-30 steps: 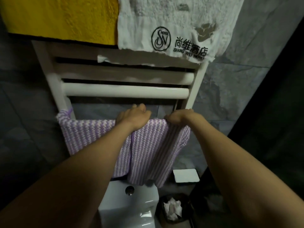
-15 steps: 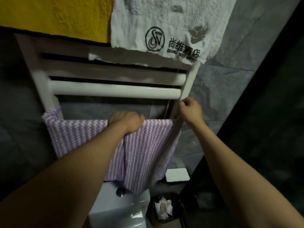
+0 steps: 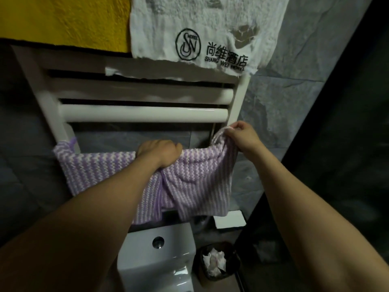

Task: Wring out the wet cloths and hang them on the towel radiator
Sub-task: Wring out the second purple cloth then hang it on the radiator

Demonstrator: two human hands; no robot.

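A purple-and-white striped cloth [image 3: 197,180] hangs over a low bar of the white towel radiator [image 3: 143,114]. My left hand [image 3: 160,153] grips the cloth's top edge near the middle, fingers curled over it. My right hand [image 3: 242,137] pinches the cloth's right top corner and holds it up beside the radiator's right upright. A second purple striped cloth [image 3: 94,169] hangs to the left on the same bar. Higher up hang a yellow cloth [image 3: 65,20] and a white hotel towel [image 3: 206,28] with a black logo.
Below the radiator stands a white toilet cistern [image 3: 155,256] with a round flush button. A dark bin [image 3: 216,262] holding crumpled paper sits to its right. A white box [image 3: 229,221] lies by the grey tiled wall. A dark panel runs down the right side.
My right hand has moved right and up, drawing the cloth's right corner out toward the radiator's right upright. My left hand has stayed gripping the top edge.
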